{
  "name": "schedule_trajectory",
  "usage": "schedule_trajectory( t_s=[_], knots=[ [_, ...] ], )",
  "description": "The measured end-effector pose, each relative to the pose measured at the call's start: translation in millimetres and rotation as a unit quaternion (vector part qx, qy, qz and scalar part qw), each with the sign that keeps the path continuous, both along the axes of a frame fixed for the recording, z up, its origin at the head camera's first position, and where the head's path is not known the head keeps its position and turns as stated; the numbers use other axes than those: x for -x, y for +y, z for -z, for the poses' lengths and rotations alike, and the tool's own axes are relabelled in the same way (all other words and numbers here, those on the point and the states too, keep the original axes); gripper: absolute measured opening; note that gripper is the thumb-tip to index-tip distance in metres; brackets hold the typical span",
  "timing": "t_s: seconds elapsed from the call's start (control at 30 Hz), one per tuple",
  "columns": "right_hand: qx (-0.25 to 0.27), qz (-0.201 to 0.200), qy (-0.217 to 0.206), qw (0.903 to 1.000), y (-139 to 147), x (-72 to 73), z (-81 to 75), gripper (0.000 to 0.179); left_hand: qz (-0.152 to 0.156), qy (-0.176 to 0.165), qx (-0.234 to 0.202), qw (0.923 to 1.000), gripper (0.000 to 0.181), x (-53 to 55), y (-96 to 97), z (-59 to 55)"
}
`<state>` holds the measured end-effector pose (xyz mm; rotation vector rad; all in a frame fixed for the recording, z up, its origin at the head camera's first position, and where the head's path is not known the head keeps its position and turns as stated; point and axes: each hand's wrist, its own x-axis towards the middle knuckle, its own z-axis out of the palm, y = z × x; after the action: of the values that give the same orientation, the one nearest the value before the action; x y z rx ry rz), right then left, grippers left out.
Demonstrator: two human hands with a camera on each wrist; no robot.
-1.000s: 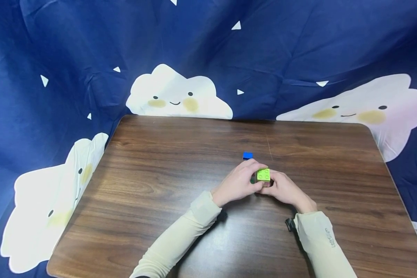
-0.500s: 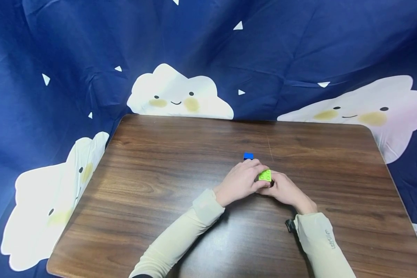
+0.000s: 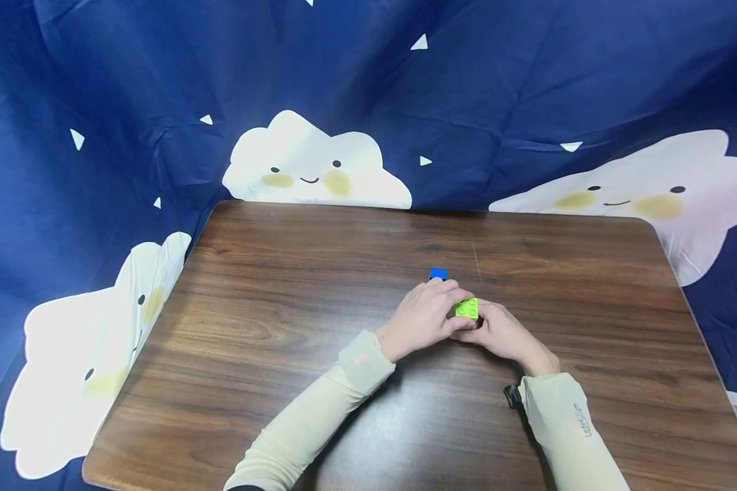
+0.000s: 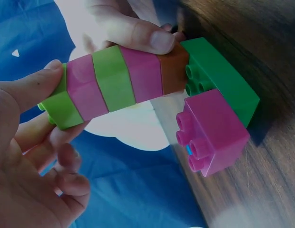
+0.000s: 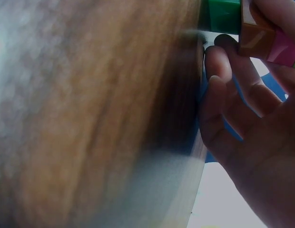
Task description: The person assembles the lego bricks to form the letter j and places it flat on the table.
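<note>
A tower of toy building bricks stands on a long green brick (image 4: pixel 228 85), its base on the table. Above the base come a brown brick (image 4: pixel 175 69), a pink brick (image 4: pixel 143 71), a lime brick (image 4: pixel 114 80), another pink one and a lime top brick (image 3: pixel 467 309). Beside the tower, a separate pink brick (image 4: pixel 221 133) sits on the green one. My left hand (image 3: pixel 420 315) pinches the lime top brick between thumb and fingers. Lower down, my right hand (image 3: pixel 508 335) grips the tower, its thumb over the brown and pink bricks. The head view hides most of the tower.
A blue brick (image 3: pixel 439 273) lies just beyond my left fingers, partly covered by them. The brown wooden table (image 3: pixel 270 300) reaches to a blue cloud-patterned curtain (image 3: pixel 356 68) at the back and left. A small black object (image 3: pixel 512 396) is at my right wrist.
My left hand has shifted slightly right and in over the lime top brick, covering the green that showed beside it. The right hand stays nearly still.
</note>
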<state>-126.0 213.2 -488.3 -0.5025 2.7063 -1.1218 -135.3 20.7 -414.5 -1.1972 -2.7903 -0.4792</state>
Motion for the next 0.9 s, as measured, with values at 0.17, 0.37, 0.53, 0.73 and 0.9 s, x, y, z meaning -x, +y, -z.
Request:
schedule_trajectory(
  t_s=[0.17,0.37,0.53,0.73,0.9],
  knots=[
    [0.003,-0.002,-0.009,1.0000,-0.9,-0.1,-2.3,0.035,-0.003,0.000,-0.005,1.0000,0.041,-0.6,-0.8,0.7],
    [0.001,-0.004,-0.006,1.0000,-1.0,-0.4,-3.3,0.037,0.002,0.029,0.007,0.9996,0.043,-1.7,-1.4,0.7],
    [-0.005,-0.003,0.005,1.0000,-0.7,-0.8,-4.4,0.040,0.007,0.050,0.013,0.9986,0.044,-2.3,-1.8,1.7],
    [-0.007,-0.004,0.004,1.0000,-1.1,-1.9,-6.2,0.042,0.005,0.053,0.012,0.9985,0.044,-3.7,-2.0,1.2],
    [-0.007,0.001,0.001,1.0000,-1.3,-2.8,-4.8,0.043,-0.004,0.048,0.001,0.9989,0.045,-6.1,-1.6,4.9]
  ],
)
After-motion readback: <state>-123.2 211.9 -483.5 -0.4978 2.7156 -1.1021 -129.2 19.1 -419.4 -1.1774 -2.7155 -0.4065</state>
